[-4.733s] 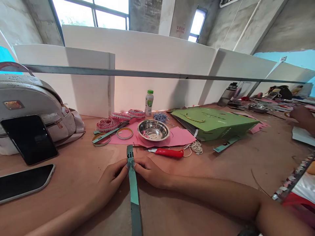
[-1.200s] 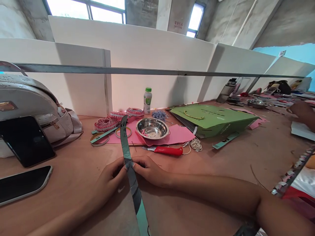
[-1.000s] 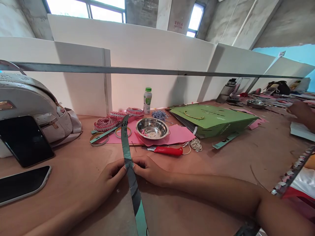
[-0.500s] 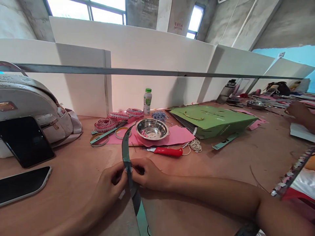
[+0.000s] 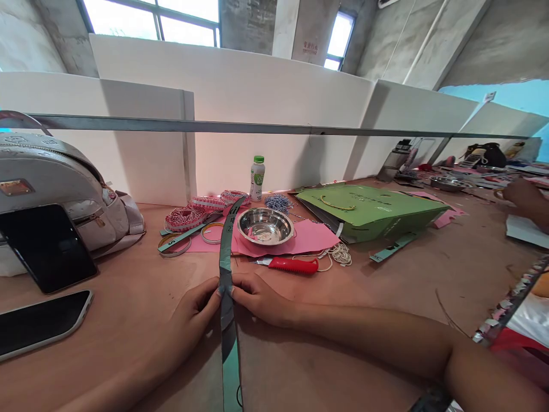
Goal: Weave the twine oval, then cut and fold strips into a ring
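A long printed strip, dark grey and green, stands lengthwise between my hands, its far end raised in front of the pink sheet. My left hand pinches its left edge with thumb and finger. Opposite, my right hand pinches the right edge at about the same height. Just beyond my fingers lies a red-handled utility knife. Behind the knife, a shiny metal bowl rests on a pink sheet. Rolls of tape and a red-and-white patterned coil lie left of the bowl.
At left are a pale backpack and two phones, one phone leaning on it, another phone flat. A green box, white cord and small bottle stand or lie farther back. Another person's hand shows at far right.
The strip has straightened and its upper end has swung slightly right and away. My fingers have flattened against its edges, both hands still gripping it.
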Demonstrator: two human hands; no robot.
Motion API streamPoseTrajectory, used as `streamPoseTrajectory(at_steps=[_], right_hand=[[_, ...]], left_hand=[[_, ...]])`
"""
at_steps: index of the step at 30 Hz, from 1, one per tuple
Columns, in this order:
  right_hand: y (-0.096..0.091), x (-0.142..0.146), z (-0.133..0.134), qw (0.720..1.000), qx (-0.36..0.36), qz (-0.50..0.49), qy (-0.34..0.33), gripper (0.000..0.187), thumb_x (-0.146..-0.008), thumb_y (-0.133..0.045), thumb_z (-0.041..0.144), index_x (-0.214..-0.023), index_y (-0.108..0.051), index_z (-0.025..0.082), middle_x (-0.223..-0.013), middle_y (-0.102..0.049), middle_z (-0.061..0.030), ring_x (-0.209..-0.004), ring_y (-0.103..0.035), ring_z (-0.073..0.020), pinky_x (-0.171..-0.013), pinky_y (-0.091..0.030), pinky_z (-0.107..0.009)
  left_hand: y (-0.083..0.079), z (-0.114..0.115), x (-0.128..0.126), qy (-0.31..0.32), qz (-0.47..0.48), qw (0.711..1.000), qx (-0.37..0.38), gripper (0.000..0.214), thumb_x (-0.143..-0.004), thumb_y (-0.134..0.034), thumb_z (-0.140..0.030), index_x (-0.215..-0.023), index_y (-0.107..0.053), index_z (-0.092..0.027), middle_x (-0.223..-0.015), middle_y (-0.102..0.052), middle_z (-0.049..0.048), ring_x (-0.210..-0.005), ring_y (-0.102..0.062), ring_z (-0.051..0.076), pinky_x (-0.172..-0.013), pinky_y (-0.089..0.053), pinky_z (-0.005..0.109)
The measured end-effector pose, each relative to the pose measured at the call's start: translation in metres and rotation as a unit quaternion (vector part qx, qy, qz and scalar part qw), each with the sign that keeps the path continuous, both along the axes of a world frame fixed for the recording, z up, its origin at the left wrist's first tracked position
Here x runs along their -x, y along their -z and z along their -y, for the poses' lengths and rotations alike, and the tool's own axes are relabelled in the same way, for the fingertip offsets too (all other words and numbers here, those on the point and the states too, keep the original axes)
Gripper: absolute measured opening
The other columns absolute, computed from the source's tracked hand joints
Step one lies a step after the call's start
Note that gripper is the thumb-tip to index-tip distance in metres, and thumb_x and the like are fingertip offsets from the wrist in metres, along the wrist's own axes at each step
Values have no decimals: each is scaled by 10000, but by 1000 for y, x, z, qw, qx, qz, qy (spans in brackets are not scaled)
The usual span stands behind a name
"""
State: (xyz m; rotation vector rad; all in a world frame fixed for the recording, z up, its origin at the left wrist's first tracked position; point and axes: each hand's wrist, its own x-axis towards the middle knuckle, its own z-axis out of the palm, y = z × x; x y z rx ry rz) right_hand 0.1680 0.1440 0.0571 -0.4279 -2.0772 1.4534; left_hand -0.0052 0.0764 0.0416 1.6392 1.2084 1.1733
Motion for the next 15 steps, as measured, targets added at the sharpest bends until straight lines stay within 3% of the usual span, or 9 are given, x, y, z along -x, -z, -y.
streamPoseTrajectory(at_steps=[10,12,15], right_hand=[[6,2,8,996,-53,44,58,148,-877,-524,196,-781,-631,162,-723,-566,9,-679,-462,-135,-641,-404,-251],[2,2,9,996,-63,38,60,146,-872,-516,185,-766,-614,161,-721,-555,13,-665,-443,-128,-622,-385,-248],[-5,2,8,996,-61,1,58,200,-917,-481,217,-762,-595,164,-756,-558,3,-727,-478,-141,-680,-409,-259]], left_hand=[[-3,6,-7,-64,-137,988,-34,236,-919,-489,-273,-763,-632,-168,-622,-517,-46,-582,-450,113,-542,-336,205],[-3,6,-8,-68,-132,988,-32,232,-922,-489,-276,-777,-636,-170,-630,-513,-44,-592,-451,116,-556,-347,208],[-2,3,-9,-48,-48,998,-4,280,-969,-464,-359,-906,-667,-176,-718,-578,-17,-710,-545,153,-650,-431,227]])
